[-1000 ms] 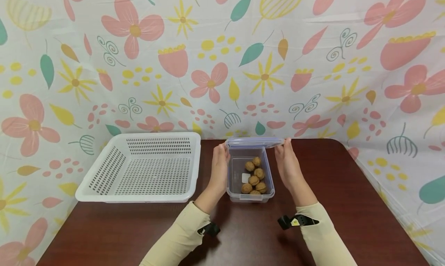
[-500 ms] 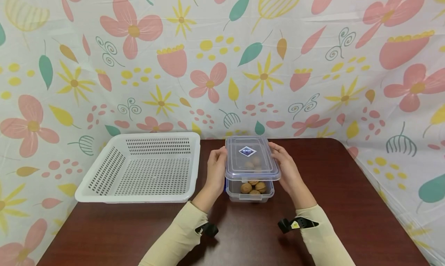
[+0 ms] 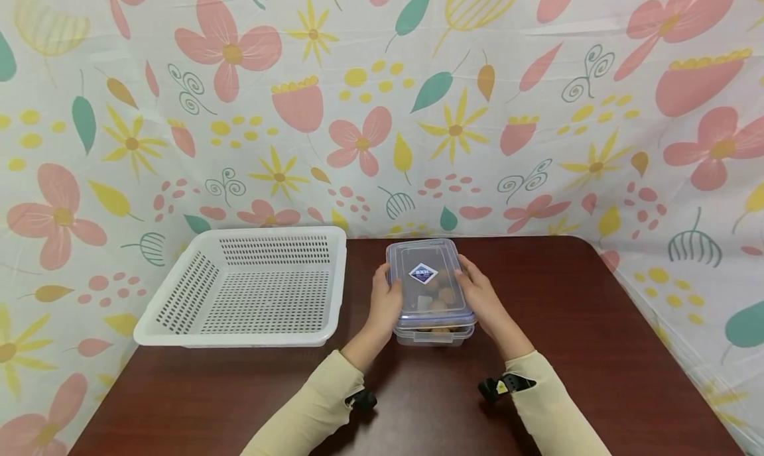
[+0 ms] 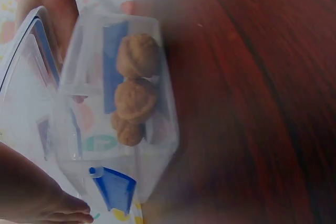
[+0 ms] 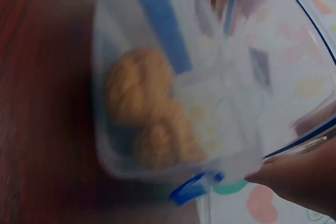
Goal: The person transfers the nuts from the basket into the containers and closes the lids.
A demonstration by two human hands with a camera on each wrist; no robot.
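My left hand (image 3: 382, 305) and my right hand (image 3: 483, 298) hold the clear lid (image 3: 425, 290) by its two long sides, with thumbs near its top edges. The lid has a blue rim and a blue diamond label. Under it stands a clear plastic food container (image 3: 432, 339) with several walnuts (image 4: 135, 100) inside. The lid sits tilted over the container; a gap shows at the front edge. In both wrist views a blue side latch (image 4: 116, 188) hangs outward from the container, and the walnuts (image 5: 139, 87) look blurred in the right one.
A white perforated plastic basket (image 3: 262, 340) stands to the left of the container on the dark reddish-brown table (image 3: 567, 323). Behind the table hangs a flower-patterned cloth (image 3: 358, 65).
The lid has swung from a raised, nearly edge-on pose to lying over the container, and has lowered. Both hands have come down and nearer with it. The basket stays where it was.
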